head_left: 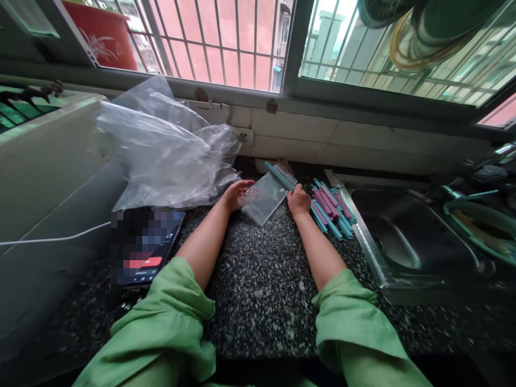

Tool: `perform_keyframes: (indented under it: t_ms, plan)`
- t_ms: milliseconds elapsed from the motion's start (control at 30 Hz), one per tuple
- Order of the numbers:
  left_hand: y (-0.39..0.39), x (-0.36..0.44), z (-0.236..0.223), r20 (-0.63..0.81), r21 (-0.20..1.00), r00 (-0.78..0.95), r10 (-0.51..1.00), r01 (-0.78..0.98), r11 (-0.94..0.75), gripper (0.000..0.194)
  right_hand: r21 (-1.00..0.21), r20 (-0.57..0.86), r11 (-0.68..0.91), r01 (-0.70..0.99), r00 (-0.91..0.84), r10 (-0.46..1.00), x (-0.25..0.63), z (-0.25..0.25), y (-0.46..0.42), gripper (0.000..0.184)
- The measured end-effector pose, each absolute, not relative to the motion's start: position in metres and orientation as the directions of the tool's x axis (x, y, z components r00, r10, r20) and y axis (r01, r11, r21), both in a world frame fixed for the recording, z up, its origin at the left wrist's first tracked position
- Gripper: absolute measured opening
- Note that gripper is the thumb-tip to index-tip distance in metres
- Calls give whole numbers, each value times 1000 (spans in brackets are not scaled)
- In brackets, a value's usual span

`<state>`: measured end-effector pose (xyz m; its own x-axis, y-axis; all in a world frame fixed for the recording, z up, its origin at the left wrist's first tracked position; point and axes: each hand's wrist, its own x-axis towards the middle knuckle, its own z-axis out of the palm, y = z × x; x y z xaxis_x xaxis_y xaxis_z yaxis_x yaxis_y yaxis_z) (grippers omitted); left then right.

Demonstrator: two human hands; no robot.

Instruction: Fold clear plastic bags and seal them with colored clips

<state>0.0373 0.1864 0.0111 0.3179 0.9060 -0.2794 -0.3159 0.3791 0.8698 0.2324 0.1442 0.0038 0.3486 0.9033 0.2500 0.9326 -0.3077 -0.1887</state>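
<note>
Over the counter, a small clear plastic bag (pixel 263 201) is tilted between my two hands. My left hand (pixel 237 195) grips its left side, the fingers partly showing through the film. A slim blue bag clip (pixel 279 175) lies slantwise across the bag's upper right edge. My right hand (pixel 299 201) is closed around the lower right end of this clip, together with the bag's corner. Just right of that hand, a pile of blue and pink bag clips (pixel 330 207) rests on the counter.
Large crumpled clear plastic bags (pixel 161 145) stand at the left rear. A tablet-like screen (pixel 149 247) lies on the speckled dark counter (pixel 262 290), with a white cable (pixel 60 237) nearby. A steel sink (pixel 411 226) and a green basin (pixel 475 220) are at right.
</note>
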Motion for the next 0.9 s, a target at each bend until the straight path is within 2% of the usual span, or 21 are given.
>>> perform_keyframes:
  t_ms: [100, 167, 267, 433, 533, 667, 900]
  plan:
    - [199, 47, 6, -188, 852, 254, 949, -438, 286, 24, -208, 229, -361, 909, 404, 886, 236, 6, 162, 22]
    - [209, 59, 0, -131, 889, 126, 983, -425, 173, 28, -216, 221, -383, 898, 427, 877, 238, 6, 173, 22]
    - [227, 79, -9, -37, 967, -78, 996, -253, 16, 23, -223, 212, -421, 879, 465, 859, 241, 6, 186, 24]
    - [252, 97, -13, 56, 997, -242, 969, -29, -65, 23, -228, 202, -474, 850, 518, 831, 244, 5, 201, 27]
    - [262, 100, -9, 145, 984, -339, 930, 147, -100, 33, -230, 200, -491, 840, 534, 821, 245, 4, 209, 28]
    - [273, 104, -6, 166, 969, -358, 919, 234, -84, 43, -248, 195, -500, 830, 549, 813, 247, 4, 217, 28]
    - [281, 105, -11, 221, 958, -317, 922, 250, -143, 23, -265, 193, -479, 837, 533, 824, 248, 5, 220, 28]
